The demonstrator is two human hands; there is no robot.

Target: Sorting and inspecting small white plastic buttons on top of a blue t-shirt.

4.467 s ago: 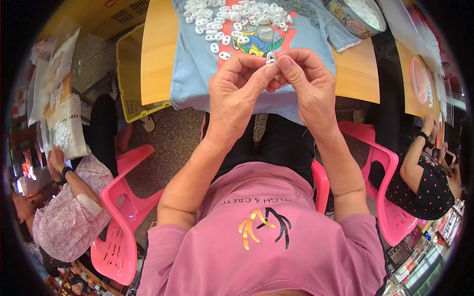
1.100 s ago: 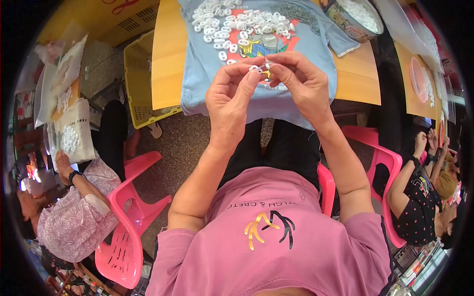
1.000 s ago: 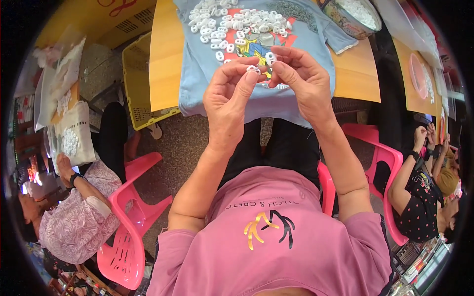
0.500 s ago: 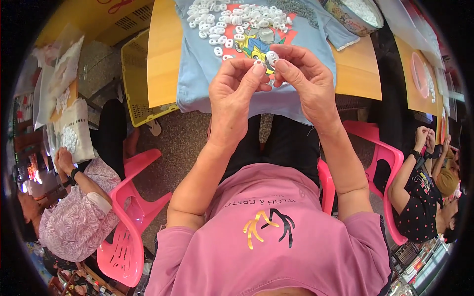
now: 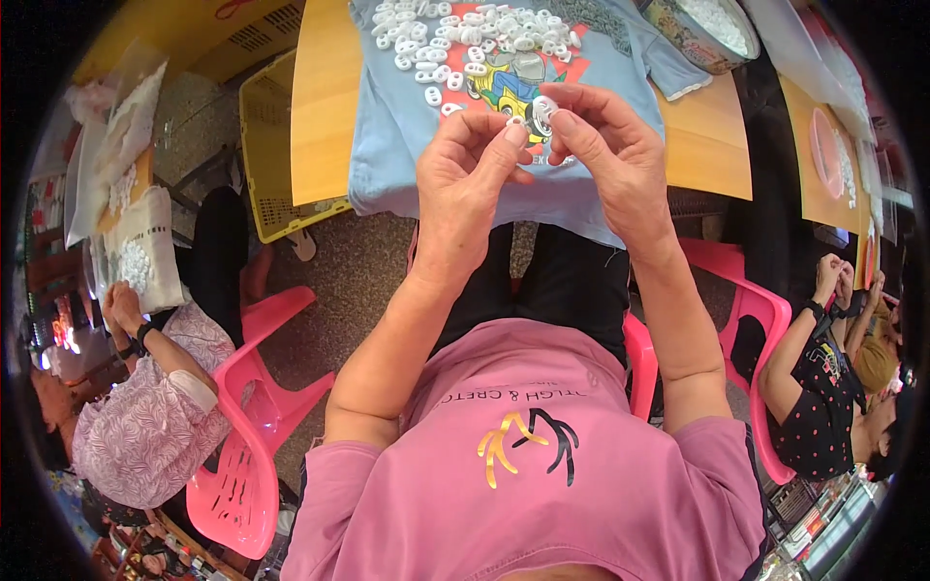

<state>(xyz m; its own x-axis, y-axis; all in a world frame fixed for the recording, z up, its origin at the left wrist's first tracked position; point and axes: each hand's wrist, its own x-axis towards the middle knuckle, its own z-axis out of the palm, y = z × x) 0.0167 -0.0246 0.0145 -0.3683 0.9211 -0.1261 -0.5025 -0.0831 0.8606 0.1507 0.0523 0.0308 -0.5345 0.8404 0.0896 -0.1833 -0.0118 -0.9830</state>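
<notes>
My left hand [image 5: 472, 179] and my right hand [image 5: 606, 155] meet above the near edge of a wooden table [image 5: 325, 107]. Their fingertips pinch one small white plastic part [image 5: 541, 113] between them. Under the hands lies a light blue T-shirt [image 5: 426, 145] with a printed picture, spread over the table. A heap of several similar white parts [image 5: 465, 34] sits on the shirt just beyond my fingers.
A round tin [image 5: 702, 29] of white pieces stands at the table's far right. A yellow crate [image 5: 266, 145] is on the floor at left. Pink plastic chairs [image 5: 247, 455] flank me. One person [image 5: 145, 407] sits at left, another person [image 5: 833, 387] at right.
My hands have stayed together at the table edge, working the small white part between the fingertips. The view shifted slightly; nothing was put down or picked up.
</notes>
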